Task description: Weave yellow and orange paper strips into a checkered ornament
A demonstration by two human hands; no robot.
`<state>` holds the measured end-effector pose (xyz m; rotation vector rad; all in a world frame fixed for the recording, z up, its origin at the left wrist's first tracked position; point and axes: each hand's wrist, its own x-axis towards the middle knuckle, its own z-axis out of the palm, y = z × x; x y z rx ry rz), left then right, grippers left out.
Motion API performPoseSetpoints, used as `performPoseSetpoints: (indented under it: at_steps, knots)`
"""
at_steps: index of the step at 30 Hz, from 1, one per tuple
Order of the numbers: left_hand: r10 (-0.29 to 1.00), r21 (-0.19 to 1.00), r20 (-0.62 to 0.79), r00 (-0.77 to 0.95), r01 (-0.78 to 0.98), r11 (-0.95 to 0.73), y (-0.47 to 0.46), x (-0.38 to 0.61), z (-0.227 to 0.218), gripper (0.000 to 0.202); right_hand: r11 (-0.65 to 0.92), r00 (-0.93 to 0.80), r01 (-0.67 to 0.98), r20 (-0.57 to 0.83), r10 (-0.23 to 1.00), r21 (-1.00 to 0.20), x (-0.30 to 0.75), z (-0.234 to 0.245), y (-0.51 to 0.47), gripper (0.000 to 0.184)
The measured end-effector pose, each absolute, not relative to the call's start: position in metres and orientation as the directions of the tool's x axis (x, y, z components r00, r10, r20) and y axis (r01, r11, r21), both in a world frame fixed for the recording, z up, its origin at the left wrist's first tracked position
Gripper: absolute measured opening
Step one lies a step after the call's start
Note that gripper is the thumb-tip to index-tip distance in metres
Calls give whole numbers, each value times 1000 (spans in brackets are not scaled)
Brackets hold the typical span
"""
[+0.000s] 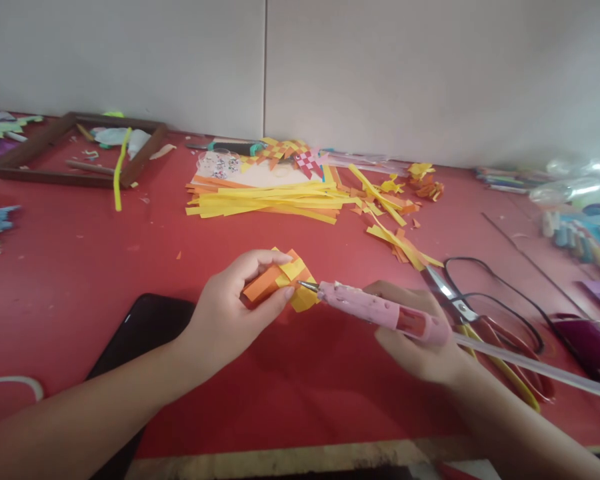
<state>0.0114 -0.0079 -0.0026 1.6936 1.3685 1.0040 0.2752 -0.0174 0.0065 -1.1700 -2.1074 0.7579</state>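
Between the thumb and fingers of my left hand (235, 300) is a small piece woven from orange and yellow paper strips (293, 270). My right hand (420, 333) is wrapped round a pink glue gun (365, 307), and a long clear glue stick (530, 363) trails out of its back end. The metal nozzle meets or nearly meets the woven paper beside my left thumb; actual contact cannot be made out. Under my left forearm lies a black phone (150, 333), partly covered. Scissors (460, 307) with yellow and red handles rest just beyond my right hand.
Yellow and orange paper strips (265, 200) lie in a stack on the red table (155, 247). A brown wooden frame (35, 177) stands at back left. A black cable (495, 267) loops by the scissors. Woven pieces and scraps (425, 180) lie near the white wall (380, 80).
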Motion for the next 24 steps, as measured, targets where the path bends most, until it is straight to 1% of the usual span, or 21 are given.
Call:
performPoseSetpoints:
  at_steps: [6, 10, 17, 24]
  knots:
    - [984, 886, 135, 118, 431, -173, -10, 9, -3, 27, 459, -428, 522, 245, 870, -719, 277, 6, -18, 9]
    - [983, 873, 141, 120, 453, -181, -9, 10, -3, 27, 448, -408, 531, 246, 879, -720, 277, 4, -19, 12]
    - [973, 816, 180, 144, 531, -229, -9, 9, -3, 25, 478, -439, 534, 254, 862, -697, 276, 6, -18, 11]
    - [940, 718, 292, 175, 609, -337, -12, 9, -2, 19, 467, -418, 567, 252, 873, -679, 274, 9, -19, 12]
